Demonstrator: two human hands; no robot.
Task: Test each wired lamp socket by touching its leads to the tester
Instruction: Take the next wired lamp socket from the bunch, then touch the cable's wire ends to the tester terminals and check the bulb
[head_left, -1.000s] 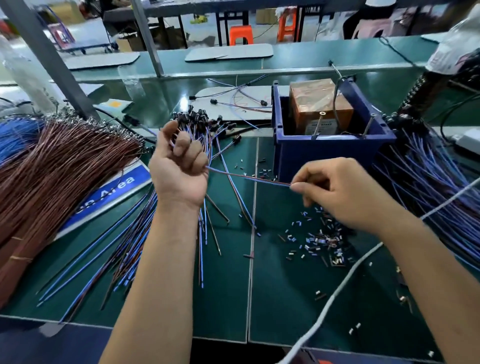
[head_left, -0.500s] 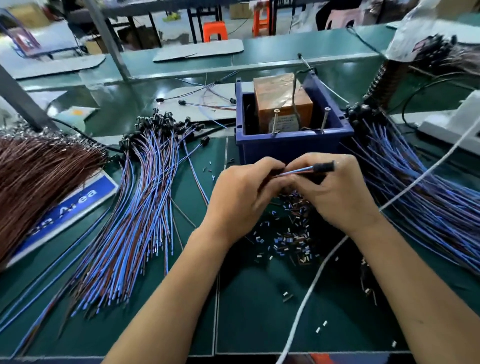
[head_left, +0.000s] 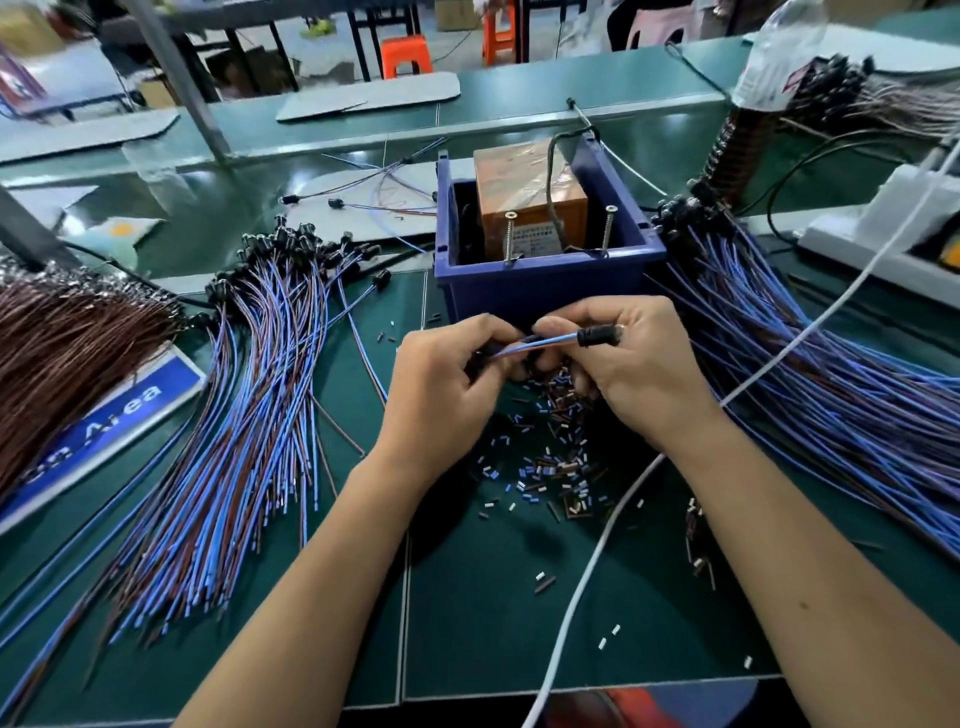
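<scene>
Both hands meet just in front of the blue bin. The left hand (head_left: 441, 384) pinches the wires of one socket (head_left: 597, 336); the right hand (head_left: 634, 364) curls round its black end. Keep the bare tips apart, then touch them to the two screws (head_left: 558, 234) just beyond the grip. A second ago the hands were far apart; now they almost touch.

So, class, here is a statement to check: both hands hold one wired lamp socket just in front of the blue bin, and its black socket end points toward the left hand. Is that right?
Not quite. The head view shows the black socket end pointing right, resting on the right hand; the leads run toward the left hand. The rest holds: both hands hold one wired lamp socket just in front of the blue bin.
</scene>
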